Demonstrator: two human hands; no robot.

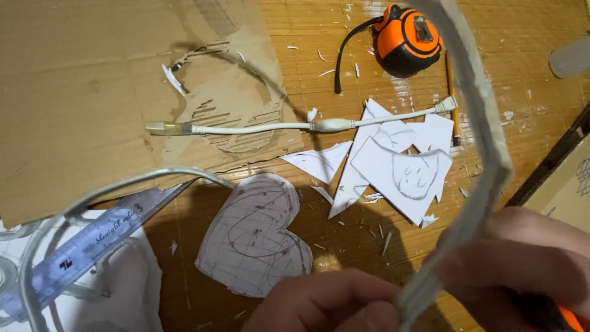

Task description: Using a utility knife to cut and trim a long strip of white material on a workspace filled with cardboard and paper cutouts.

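A view from above looked down on a wooden counter (pixel 528 55) littered with paper scraps and shavings. Close to the camera, both hands met at the bottom edge around a pale, flexible light strip (pixel 485 141). The left hand (pixel 322 301) pinched the strip's lower end between thumb and fingers. The right hand (pixel 528 258) curled around the same part from the other side, and something orange showed just beneath it at the frame's corner, too cut off to identify. From the hands the strip rose in a blurred arc up the right side and out at the top of the view.

On the counter just beyond the left hand lay a heart-shaped paper cutout (pixel 255 237) covered in pencil lines. To its right sat a loose pile of white paper offcuts (pixel 393 163), one bearing a pencilled curve. A white connector cable (pixel 301 126) stretched across above them, partly over a sheet of brown cardboard (pixel 80 98) with a torn heart outline cut into it. An orange and black tape measure (pixel 405 40) rested at the top, with a pencil (pixel 453 104) beside it. At the lower left, a metal ruler (pixel 92 243) lay slanted across white paper, with clear tubing (pixel 117 184) looped over it.
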